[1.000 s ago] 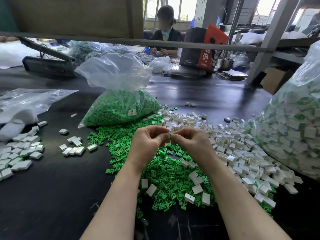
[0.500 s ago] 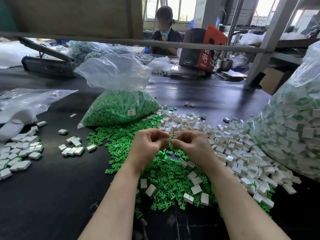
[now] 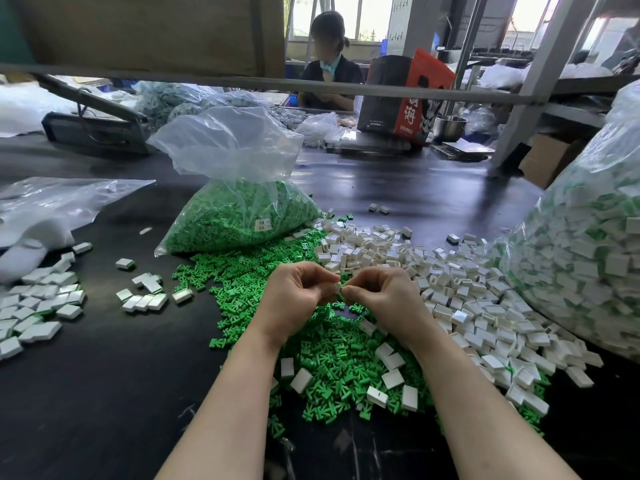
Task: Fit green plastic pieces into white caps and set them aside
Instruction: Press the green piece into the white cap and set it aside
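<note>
Black table [image 3: 104, 393] in a workshop, a seated person [image 3: 329, 64] opposite. Left hand [image 3: 298, 299] and right hand [image 3: 381, 299] pinch one white cap [image 3: 338, 287] (green piece hidden) over the green pile [image 3: 329, 358].

The surface [image 3: 104, 393] under my arms is black and smooth, with a dull sheen and pale scuffs near six o'clock. The green pieces [image 3: 329, 358] heaped on it are matt moulded plastic. The white caps [image 3: 450, 289] at three o'clock are smoother plastic, some faces catching light with a soft gloss. At twelve o'clock the green bag [image 3: 235, 174] is thin clear film, crinkled and shiny; the big bag [image 3: 588, 271] at three o'clock is the same glossy film. At one o'clock sit a printed cardboard box [image 3: 405, 95], a shiny metal bowl [image 3: 449, 126] and a grey painted metal frame [image 3: 540, 81].
</note>
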The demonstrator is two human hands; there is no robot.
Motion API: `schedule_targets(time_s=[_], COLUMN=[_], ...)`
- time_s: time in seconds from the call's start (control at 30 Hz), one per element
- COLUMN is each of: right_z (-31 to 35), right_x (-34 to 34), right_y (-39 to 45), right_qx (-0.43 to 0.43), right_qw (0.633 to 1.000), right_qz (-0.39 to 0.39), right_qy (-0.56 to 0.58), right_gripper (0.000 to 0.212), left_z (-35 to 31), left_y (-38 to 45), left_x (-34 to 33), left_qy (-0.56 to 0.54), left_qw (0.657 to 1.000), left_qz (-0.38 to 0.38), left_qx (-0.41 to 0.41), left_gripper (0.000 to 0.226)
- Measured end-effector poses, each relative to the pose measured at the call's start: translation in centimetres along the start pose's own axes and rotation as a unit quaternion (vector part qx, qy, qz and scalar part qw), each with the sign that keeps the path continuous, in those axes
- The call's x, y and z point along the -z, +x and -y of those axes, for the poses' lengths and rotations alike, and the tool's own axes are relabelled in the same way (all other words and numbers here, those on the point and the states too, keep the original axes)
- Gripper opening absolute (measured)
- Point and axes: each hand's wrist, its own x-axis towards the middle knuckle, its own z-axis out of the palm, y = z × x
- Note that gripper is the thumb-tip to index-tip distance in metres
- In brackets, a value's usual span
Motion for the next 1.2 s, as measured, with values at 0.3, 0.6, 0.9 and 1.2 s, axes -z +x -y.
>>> schedule_targets(time_s=[0.3,0.6,0.9,1.2], right_z=[-0.2,-0.3,-0.4,1.0], right_x=[0.0,-0.2,-0.2,-0.6], right_y=[0.1,0.1,0.3,0.4], right_qx=[0.007,0.032,0.027,-0.09], right_qw=[1.0,0.996,0.992,0.985], right_qz=[-0.002,-0.011,-0.002,0.054], right_qy=[0.026,0.087,0.124,0.136], right_gripper=[0.004,0.005,0.013,0.069], left_z=[-0.2,-0.4,-0.3,-1.4], left_y=[-0.2,-0.2,-0.2,-0.1], left_x=[0.0,-0.1,0.8,-0.5], left_qy=[-0.014,-0.057,0.04,0.066], left_qw=[1.0,0.998,0.999,0.996], left_qz=[0.006,-0.005,0.031,-0.03], left_qx=[0.0,-0.003,-0.01,-0.046], left_gripper=[0.018,0.018,0.014,0.008])
